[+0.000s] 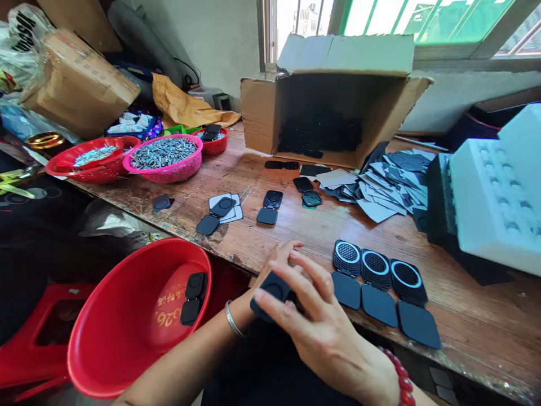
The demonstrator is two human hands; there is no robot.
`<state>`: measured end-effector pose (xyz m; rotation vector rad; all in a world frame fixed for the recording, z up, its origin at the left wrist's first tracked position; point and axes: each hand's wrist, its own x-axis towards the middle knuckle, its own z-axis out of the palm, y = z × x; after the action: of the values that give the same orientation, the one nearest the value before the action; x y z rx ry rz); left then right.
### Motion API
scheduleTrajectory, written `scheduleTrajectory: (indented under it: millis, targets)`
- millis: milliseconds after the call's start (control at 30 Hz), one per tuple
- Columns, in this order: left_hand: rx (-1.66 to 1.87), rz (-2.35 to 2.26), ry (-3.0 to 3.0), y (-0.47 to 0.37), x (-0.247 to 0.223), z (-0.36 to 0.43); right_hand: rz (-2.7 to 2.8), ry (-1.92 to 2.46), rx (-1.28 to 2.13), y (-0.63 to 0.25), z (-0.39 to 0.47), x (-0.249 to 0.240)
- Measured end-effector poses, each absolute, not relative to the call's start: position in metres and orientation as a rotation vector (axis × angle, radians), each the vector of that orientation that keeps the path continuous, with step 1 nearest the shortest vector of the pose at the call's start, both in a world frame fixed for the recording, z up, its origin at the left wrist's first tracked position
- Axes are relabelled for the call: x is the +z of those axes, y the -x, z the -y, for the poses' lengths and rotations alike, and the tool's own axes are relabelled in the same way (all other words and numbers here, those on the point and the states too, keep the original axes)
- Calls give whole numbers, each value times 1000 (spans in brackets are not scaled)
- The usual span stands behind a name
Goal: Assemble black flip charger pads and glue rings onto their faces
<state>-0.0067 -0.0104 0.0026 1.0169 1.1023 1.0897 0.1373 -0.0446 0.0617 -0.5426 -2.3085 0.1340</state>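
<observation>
My left hand, with a silver bangle at the wrist, is behind a dark square piece with a round mark and seems to hold it from below. Its fingers are partly hidden by my right hand. The fingers of my right hand are spread over that piece, the thumb near its face. To the right lie three unfolded black hinged pieces in a row, each with a white ring on its upper half. Further back are a hinged piece and another touching white-edged sheets.
An open cardboard box holds black pieces. Beside it are a heap of sheets and white foam. A pink basket of screws stands back left. A red tub with a black piece is at lower left.
</observation>
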Motion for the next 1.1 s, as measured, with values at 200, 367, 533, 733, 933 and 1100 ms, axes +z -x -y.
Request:
scheduleTrajectory:
  millis: [200, 367, 533, 733, 933, 1100]
  targets:
    - [1033, -1230, -1195, 3, -4, 11, 2467, 429, -29, -147, 44, 77]
    - [1022, -1269, -1239, -2, 12, 3, 2366, 379, 64, -169, 38, 79]
    - [905, -1138, -1038, -16, 36, 9, 2288, 407, 151, -182, 43, 82]
    - [792, -755, -554, -29, 39, 12, 2232, 428, 74, -192, 58, 91]
    - [880, -1017, -1091, -40, 26, 2, 2023, 676, 273, -217, 65, 93]
    - [705, -1253, -2101, -68, 11, 6, 1440, 1048, 538, -218, 40, 82]
